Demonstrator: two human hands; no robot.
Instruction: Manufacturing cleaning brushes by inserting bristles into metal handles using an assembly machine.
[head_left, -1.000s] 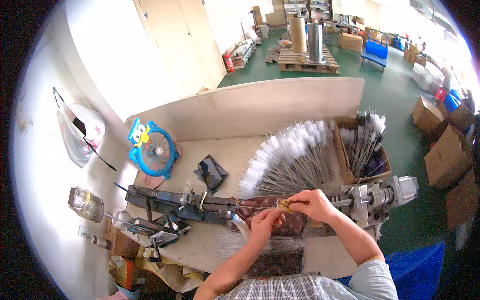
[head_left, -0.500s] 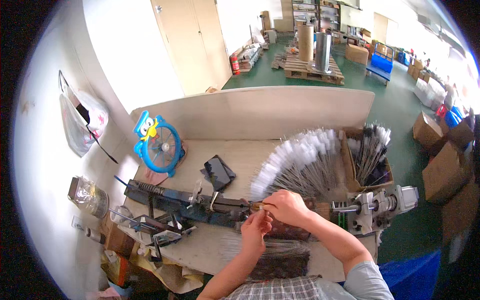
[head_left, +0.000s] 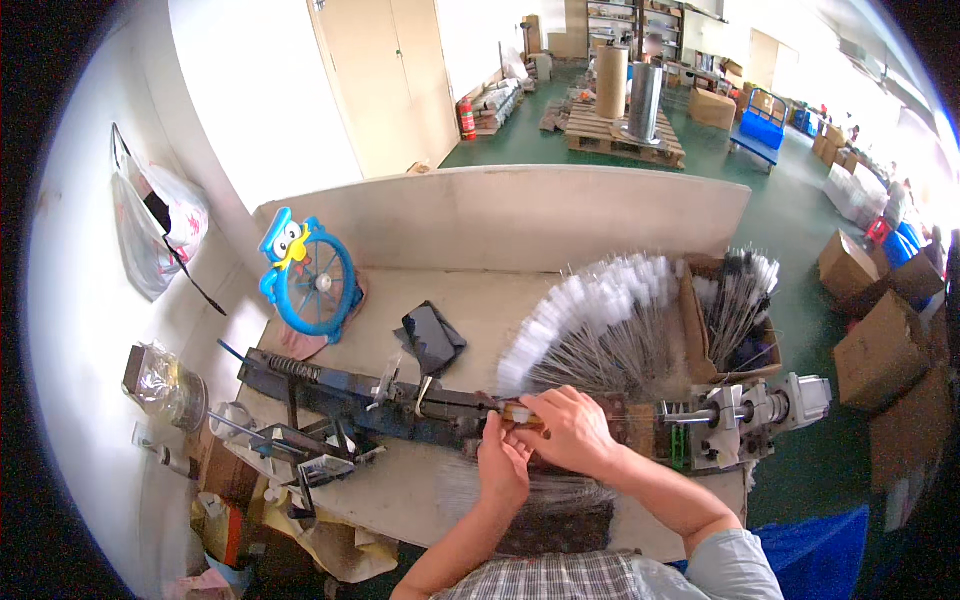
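Observation:
My left hand [head_left: 503, 468] and my right hand [head_left: 572, 430] meet at the middle of a dark bench-mounted bar [head_left: 455, 403]. Between them is a small yellow-brown piece with a white part [head_left: 517, 413]; its kind is unclear. The right fingers bend down over its right side, closed. Curled fingers and a raised thumb of the left hand close in at its lower left, and what they grip is hidden. Just beyond the hands, wire-stemmed brushes [head_left: 590, 320] with white bristles fan out. A bundle of thin wire stems [head_left: 572, 492] lies nearer my body, partly under my forearms.
A metal shaft unit [head_left: 740, 415] stands at the bench's right end. Behind it, a carton [head_left: 697, 335] holds dark-bristled brushes. A blue cartoon-duck fan [head_left: 318, 285] and a black flat object [head_left: 432, 338] sit at left. An upright panel [head_left: 500, 220] borders the far edge.
My left hand has shifted slightly left, its thumb now raised against the bar. The right hand has spread lower over the yellow-brown piece, which shows more. The whole view has shifted slightly.

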